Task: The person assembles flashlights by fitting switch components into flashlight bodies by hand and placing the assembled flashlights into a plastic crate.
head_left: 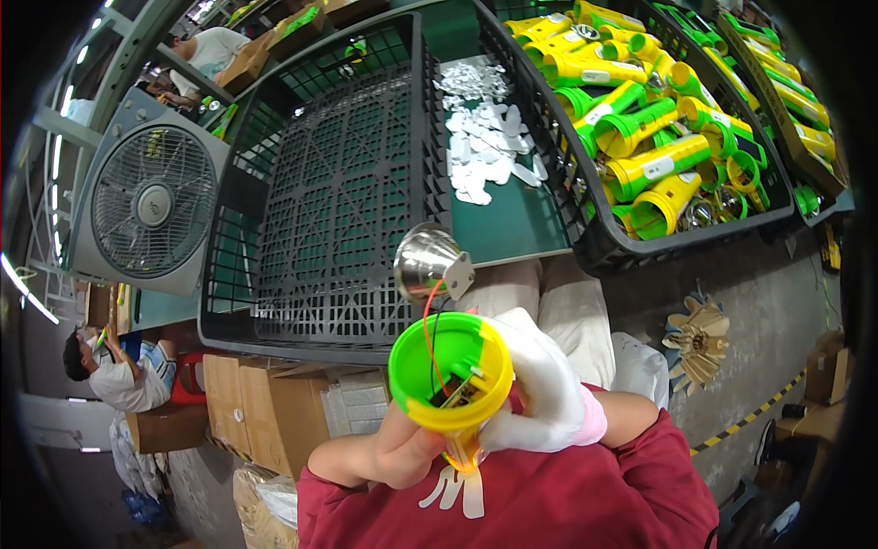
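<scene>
Holds a green-and-yellow housing close before the red shirt with both hands, wide mouth tilted up toward the head. Clasps its left side with the bare left hand, elbow bent outward, forearm angled in, thumb and fingers closed round the body below the rim. Curls the white-gloved right hand against the opposite side, elbow bent too, wrist level with the pink cuff; cannot tell where the hidden fingertips end. Has a silver reflector just beyond the far rim, joined by a red wire to the inside. Faces a black crate ahead to the left, with another crate full of similar housings to the right.
</scene>
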`<act>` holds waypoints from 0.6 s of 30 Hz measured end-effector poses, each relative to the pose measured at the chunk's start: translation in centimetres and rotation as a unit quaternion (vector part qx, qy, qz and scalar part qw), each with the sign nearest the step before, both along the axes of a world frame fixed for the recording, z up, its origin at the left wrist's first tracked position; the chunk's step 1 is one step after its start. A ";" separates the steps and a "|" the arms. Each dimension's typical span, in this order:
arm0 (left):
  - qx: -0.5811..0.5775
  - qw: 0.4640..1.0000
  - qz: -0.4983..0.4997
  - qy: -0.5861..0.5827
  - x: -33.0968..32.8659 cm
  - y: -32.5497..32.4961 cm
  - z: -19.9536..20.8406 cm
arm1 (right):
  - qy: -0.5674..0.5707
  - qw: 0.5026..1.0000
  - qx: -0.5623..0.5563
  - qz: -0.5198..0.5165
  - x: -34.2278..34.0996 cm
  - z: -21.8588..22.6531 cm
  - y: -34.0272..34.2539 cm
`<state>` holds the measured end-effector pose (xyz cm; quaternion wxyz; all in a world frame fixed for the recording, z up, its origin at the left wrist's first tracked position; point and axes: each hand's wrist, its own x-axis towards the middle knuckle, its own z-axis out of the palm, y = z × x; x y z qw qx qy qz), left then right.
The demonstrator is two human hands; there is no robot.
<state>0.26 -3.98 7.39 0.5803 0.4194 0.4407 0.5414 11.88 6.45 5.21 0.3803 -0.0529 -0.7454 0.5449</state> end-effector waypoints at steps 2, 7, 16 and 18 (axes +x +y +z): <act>0.006 0.999 -0.045 0.025 -1.2 -0.2 0.5 | 0.011 1.000 0.013 0.023 0.1 -0.5 0.3; -0.012 0.999 -0.044 0.000 -1.5 0.8 -0.1 | 0.011 0.999 0.025 -0.020 -0.6 -0.6 0.6; 0.060 0.996 -0.027 -0.053 -2.6 2.2 -2.4 | -0.048 0.996 0.012 -0.079 -1.5 0.5 0.9; 0.051 0.998 -0.001 -0.037 -2.6 2.1 -2.4 | -0.049 0.996 -0.004 -0.070 -1.6 0.6 1.0</act>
